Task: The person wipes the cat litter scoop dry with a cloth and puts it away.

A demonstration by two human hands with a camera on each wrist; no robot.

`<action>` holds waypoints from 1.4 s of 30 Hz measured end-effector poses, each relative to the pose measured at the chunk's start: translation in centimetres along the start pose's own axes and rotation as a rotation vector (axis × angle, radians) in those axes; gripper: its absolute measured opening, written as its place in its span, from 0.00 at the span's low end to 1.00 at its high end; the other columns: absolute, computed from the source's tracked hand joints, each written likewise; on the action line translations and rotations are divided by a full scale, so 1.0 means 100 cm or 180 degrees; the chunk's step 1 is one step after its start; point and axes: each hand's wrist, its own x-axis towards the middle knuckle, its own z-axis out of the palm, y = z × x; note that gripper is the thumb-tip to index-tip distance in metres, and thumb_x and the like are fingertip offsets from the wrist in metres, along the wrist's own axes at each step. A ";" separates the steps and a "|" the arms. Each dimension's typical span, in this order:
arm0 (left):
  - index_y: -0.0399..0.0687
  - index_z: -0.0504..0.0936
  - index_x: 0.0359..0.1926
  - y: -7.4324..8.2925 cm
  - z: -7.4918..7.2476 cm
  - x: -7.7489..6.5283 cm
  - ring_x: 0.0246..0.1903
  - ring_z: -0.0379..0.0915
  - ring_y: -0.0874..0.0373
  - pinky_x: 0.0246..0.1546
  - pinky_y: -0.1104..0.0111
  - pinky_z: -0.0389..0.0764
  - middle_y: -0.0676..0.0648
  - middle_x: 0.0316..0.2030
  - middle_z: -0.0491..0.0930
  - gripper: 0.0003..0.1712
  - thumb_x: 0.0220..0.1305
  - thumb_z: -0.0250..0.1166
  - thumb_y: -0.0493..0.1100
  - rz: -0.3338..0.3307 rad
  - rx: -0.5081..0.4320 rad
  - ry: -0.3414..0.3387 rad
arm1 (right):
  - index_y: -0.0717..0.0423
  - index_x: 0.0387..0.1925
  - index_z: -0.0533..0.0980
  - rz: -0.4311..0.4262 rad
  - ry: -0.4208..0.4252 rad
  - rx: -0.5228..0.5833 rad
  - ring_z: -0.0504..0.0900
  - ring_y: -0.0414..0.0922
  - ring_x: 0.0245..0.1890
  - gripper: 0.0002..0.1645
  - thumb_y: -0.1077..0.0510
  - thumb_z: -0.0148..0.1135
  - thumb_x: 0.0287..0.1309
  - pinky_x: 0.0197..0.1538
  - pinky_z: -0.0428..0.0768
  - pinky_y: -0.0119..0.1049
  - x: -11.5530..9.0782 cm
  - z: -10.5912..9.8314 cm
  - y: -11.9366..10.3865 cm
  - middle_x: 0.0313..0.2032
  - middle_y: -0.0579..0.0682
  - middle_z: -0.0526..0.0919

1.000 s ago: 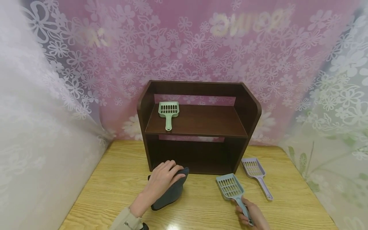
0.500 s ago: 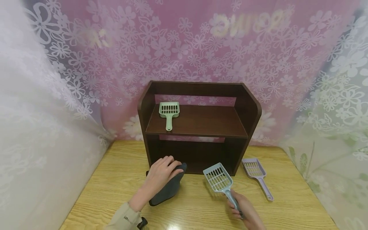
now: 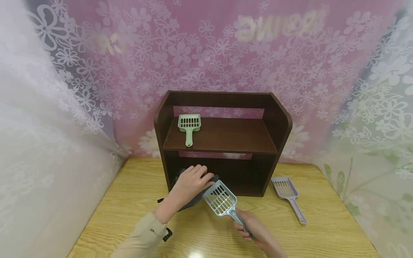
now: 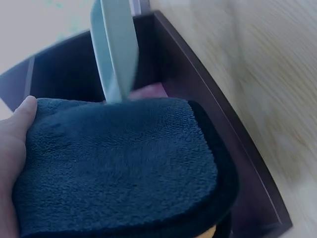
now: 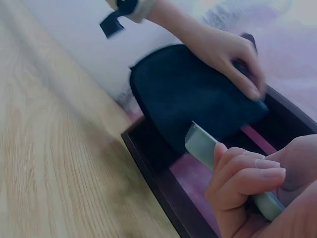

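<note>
My left hand grips a dark blue cloth with a black edge, in front of the lower opening of the brown shelf unit. In the left wrist view the thumb lies along the cloth's side. My right hand holds a light blue slotted litter scoop by its handle, fingers curled round it. The scoop's head is raised and tilted, its far edge close to the cloth and the left fingers; whether they touch I cannot tell. In the right wrist view the right fingers hide much of the handle.
A green litter scoop lies on the upper shelf at left. On the wooden table, right of the shelf unit, lies a purple litter scoop. A pink floral curtain hangs behind; pale sheets border both sides.
My right hand has lifted the light blue scoop and brought it left, toward the cloth. My left hand has raised the cloth and moved it slightly forward, toward the lower shelf opening.
</note>
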 end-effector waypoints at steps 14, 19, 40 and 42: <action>0.55 0.87 0.41 0.056 0.022 0.004 0.36 0.76 0.62 0.34 0.71 0.72 0.55 0.37 0.79 0.11 0.69 0.67 0.54 -0.0055 -0.0556 -0.0452 | 0.57 0.40 0.71 -0.0189 0.0111 -0.0151 0.55 0.30 0.12 0.26 0.44 0.32 0.82 0.15 0.57 0.23 0.013 0.014 -0.018 0.19 0.39 0.62; 0.62 0.87 0.48 0.052 0.023 -0.002 0.37 0.73 0.61 0.37 0.67 0.71 0.56 0.38 0.77 0.12 0.70 0.64 0.56 -0.0040 -0.0706 -0.0691 | 0.57 0.41 0.71 -0.0136 0.0266 -0.0170 0.55 0.31 0.12 0.25 0.45 0.34 0.82 0.15 0.55 0.23 0.008 0.013 -0.021 0.20 0.40 0.63; 0.64 0.90 0.42 0.041 0.028 0.000 0.36 0.75 0.58 0.35 0.65 0.71 0.54 0.36 0.79 0.11 0.57 0.77 0.54 -0.0595 -0.0026 -0.0300 | 0.59 0.38 0.71 -0.0112 0.0443 -0.0335 0.54 0.32 0.11 0.26 0.44 0.36 0.82 0.15 0.55 0.25 0.007 0.023 -0.025 0.17 0.40 0.62; 0.63 0.90 0.42 0.039 0.029 -0.001 0.35 0.76 0.58 0.34 0.65 0.71 0.54 0.35 0.78 0.12 0.56 0.78 0.53 -0.0681 0.0028 -0.0244 | 0.59 0.38 0.71 -0.0107 0.0443 -0.0312 0.53 0.32 0.11 0.26 0.44 0.37 0.82 0.15 0.54 0.25 0.006 0.024 -0.025 0.17 0.40 0.62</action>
